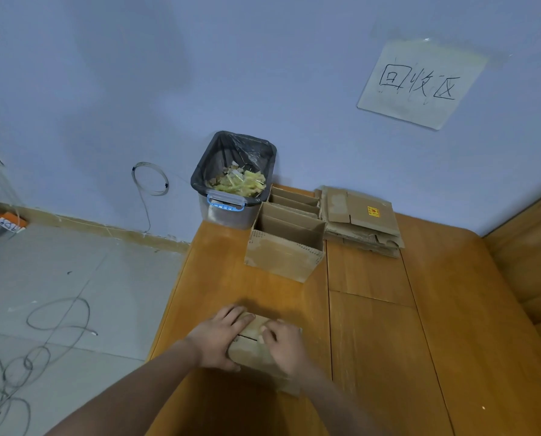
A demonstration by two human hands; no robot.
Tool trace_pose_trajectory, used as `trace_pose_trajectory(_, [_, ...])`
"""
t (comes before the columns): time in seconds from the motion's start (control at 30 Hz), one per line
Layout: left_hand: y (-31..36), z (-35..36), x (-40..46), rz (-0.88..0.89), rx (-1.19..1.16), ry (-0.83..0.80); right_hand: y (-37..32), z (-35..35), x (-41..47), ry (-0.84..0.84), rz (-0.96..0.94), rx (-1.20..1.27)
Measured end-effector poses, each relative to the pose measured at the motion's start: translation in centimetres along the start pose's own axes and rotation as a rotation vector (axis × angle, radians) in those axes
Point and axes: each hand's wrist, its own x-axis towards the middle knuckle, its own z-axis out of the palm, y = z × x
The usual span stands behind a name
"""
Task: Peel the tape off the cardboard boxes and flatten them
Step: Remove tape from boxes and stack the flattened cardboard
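Nearby, both hands (250,339) around small box (250,357).

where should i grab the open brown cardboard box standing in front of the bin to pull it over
Probably pinch the near wall's top edge of the open brown cardboard box, coming from above on the side facing the person. It stands upright with its top open, so that rim is exposed; the lined plastic bin crowds its far left corner and the stack of flattened cardboard sits at its far right.
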Motion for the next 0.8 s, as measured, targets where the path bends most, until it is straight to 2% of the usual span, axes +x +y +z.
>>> trace_pose_trajectory(0.13, [0.1, -0.3, 0.1, 0.004, 0.021, -0.004, -0.3, -1.6, -0.2, -0.030, 0.209, 0.442])
trace_pose_trajectory(0.2, [0.2, -0.5, 0.2, 0.003, 0.025, -0.001, 0.0, -1.7, -0.3, -0.016, 0.272, 0.531])
trace_pose_trajectory(0.27, [0.4, -0.6, 0.3, 0.001, 0.022, 0.020, 0.4, -1.6, -0.3, 0.039, 0.273, 0.365])
trace_pose_trajectory(0.37, [0.9, -0.8, 0.9, -0.001, 0.031, 0.071, 0.5, -1.1, -0.4, 0.191, 0.086, -0.044])
trace_pose_trajectory(0.47, [1.3, -0.9, 1.4, -0.011, 0.052, 0.088, -0.3, -0.4, -0.3, 0.195, -0.001, -0.293])
trace_pose_trajectory(0.63, [1.7, -0.2, 1.4, -0.042, 0.069, 0.058, -1.4, 0.3, 0.1, 0.111, 0.107, -0.375])
trace_pose_trajectory(0.8, [1.8, -0.1, 1.4, -0.064, 0.048, 0.037, -1.3, 0.3, 0.2, 0.131, 0.132, -0.327])
